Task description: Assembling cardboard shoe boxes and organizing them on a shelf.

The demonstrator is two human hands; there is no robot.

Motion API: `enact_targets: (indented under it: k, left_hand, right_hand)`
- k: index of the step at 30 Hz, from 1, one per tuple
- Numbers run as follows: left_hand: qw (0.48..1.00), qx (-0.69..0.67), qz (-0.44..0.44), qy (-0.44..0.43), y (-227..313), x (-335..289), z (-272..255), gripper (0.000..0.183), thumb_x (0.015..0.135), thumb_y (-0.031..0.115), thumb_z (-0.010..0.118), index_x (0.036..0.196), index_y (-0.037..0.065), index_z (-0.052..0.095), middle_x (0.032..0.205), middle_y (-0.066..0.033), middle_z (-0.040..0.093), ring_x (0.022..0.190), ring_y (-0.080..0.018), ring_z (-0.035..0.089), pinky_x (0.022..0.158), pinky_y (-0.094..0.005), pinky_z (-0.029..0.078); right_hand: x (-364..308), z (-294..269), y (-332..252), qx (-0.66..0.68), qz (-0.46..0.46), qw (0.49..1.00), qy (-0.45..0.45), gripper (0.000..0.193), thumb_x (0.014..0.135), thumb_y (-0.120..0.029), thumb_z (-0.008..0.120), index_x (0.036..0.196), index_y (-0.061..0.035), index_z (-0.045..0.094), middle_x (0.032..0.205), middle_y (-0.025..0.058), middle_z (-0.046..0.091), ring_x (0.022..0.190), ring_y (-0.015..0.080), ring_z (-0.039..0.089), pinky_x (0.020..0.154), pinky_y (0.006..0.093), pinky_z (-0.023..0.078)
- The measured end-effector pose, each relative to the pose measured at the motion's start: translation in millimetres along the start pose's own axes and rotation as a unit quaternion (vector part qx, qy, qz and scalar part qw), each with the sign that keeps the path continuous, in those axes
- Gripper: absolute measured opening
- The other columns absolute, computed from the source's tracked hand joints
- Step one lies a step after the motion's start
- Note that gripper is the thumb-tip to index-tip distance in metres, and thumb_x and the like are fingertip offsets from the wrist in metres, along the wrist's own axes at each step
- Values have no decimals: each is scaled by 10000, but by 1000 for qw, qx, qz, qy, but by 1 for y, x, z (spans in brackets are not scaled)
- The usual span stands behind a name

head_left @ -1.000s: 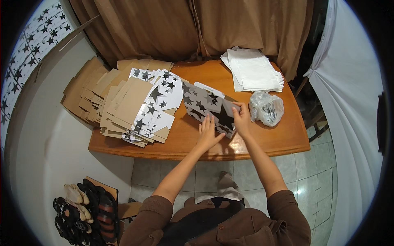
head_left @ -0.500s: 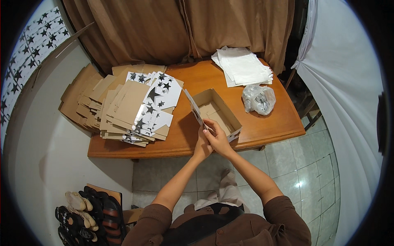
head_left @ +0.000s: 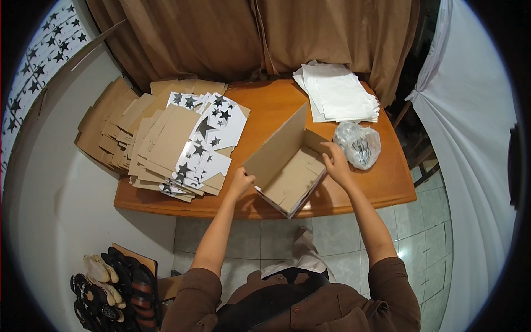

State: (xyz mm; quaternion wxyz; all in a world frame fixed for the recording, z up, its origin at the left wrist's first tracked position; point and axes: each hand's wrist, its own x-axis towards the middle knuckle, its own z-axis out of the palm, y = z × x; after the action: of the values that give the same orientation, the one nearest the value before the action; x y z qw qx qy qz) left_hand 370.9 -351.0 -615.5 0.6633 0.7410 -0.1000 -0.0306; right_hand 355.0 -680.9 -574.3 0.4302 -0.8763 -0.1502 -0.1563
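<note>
"Where's the cardboard box [head_left: 296, 177]?"

"At the front edge of the tabletop [head_left: 268, 108], right of its middle, one corner reaching that edge. Its lid [head_left: 279, 144] stands raised on the left; whether the base rests fully on the wood, I can't tell."

"And the hands?"

"The left hand [head_left: 240, 184] pinches the lid's near-left corner. The right hand [head_left: 336, 163] is at the rim by the far-right corner, thumb and finger slightly parted; I can't tell how firmly it grips."

"How would it handle?"

"Light, I'd judge: stiff across the panels, yielding at the creases, easily dented. I'd hold it where two walls meet, not mid-panel."

"Any labels?"

"No brand or writing I can read. The flat cardboard blanks [head_left: 168, 133] towards the left edge show black stars on white. On the plastic bag [head_left: 357, 146] near the right edge, nothing is legible either."
</note>
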Motion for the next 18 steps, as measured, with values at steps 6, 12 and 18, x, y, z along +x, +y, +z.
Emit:
enact_targets:
  k: [6,12,18]
  left_hand:
    - [992,24,-125,24,-23,71,-29,143,620,42,536,722,-48,580,633,-53,560,606,-188,542,567,-291,416]
    - [986,49,-40,154,-30,125,7,503,681,59,539,1156,-67,428,1013,-174,565,895,-275,563,825,-343,446]
    - [935,258,19,241,-44,115,17,569,762,146,556,1227,-61,300,985,-267,557,885,-395,559,852,-411,438]
  right_hand:
    - [64,-18,59,27,71,996,56,563,837,-204,613,1303,-2,372,1212,240,483,1150,331,479,963,388,378]
    - [93,-14,86,14,24,999,22,556,806,-146,612,1299,-24,383,1221,237,465,1144,356,473,955,422,383]
    - [86,4,64,-200,-222,947,116,555,708,-42,601,1245,-97,473,1259,234,396,1156,404,412,968,489,351]
